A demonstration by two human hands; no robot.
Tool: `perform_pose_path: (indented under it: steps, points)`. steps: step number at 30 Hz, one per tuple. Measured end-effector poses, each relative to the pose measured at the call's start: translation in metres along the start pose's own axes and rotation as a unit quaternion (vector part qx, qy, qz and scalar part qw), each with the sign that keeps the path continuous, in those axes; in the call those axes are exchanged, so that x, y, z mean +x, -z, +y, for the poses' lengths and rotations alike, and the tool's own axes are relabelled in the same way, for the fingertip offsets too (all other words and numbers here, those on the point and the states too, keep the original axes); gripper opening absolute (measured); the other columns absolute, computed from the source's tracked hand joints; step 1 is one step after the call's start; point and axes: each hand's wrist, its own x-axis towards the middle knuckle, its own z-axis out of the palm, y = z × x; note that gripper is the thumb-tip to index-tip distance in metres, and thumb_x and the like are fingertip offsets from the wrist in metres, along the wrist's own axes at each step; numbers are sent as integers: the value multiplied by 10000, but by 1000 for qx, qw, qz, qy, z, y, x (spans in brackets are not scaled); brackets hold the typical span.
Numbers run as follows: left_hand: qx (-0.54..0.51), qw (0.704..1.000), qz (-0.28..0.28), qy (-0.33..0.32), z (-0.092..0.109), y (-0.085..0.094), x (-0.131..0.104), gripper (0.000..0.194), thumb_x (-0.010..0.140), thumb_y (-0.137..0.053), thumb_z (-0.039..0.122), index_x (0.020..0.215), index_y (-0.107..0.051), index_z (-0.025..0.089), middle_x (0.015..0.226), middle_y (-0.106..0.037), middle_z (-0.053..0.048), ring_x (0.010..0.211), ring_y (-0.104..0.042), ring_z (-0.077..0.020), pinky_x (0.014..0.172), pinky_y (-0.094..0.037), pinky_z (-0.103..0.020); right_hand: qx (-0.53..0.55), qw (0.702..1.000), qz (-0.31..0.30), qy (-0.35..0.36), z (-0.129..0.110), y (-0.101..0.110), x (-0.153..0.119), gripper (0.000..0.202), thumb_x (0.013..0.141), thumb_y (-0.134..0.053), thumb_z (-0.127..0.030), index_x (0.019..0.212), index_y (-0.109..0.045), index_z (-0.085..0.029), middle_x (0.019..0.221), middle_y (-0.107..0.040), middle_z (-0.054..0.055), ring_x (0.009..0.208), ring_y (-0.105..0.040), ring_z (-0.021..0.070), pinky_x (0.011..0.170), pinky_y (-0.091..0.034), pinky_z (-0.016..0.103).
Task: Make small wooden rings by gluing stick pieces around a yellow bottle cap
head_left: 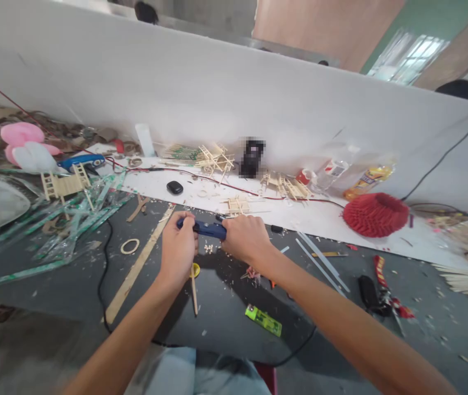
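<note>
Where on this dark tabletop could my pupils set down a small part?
The clearest patch of tabletop, nearly bare, lies between the thin stick and the green lighter. Another, partly hidden by the left forearm, lies between that stick and the wooden strip. It is crowded back left, with plastic strips, and along the wall, with little wooden models.

Nearer than hands (245, 237), open gap between lighter (263, 320) and stick (194, 292) — translucent rods (325, 262) obstruct right, plastic strips (81, 227) left.

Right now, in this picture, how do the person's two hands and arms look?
The left hand and right hand are bare: no glove, ring or watch shows. The left forearm and right forearm have no sleeve in view.
</note>
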Motion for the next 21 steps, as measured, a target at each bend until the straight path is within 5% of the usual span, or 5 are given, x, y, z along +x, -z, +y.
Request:
perform_pose_path:
  steps: [4, 11, 21]
  points:
    - [4, 998, 51, 24, -16, -5, -1, 413, 1042, -719, 380, 1400, -638, 191, 1379, -691, -121, 1132, -732, -283, 943, -649, -498, -21, 999, -33, -9, 11, -14, -4, 301, 1057, -715, -396, 1256, -711, -170, 1218, -747, 83, 1040, -747, 237, 920, -644, 456]
    - [3, 996, 22, 86, -36, 5, 1, 412, 1037, -729, 360, 1402, -640, 193, 1392, -687, -121, 1148, -729, -286, 953, -648, -504, -53, 996, -59, -38, 38, -50, -8, 296, 1057, -718, -384, 1256, -709, -166, 1210, -747, 83, 1017, -750, 229, 891, -653, 437]
    - [-15, 998, -8, 67, -32, 39, -21, 312, 1048, -716, 366, 1287, -677, 169, 1192, -733, -81, 934, -743, -212, 786, -662, -385, -45, 998, 35, 9, 33, -64, -10, 310, 1041, -723, -415, 1239, -714, -176, 1270, -731, 96, 1181, -703, 278, 1039, -582, 521]
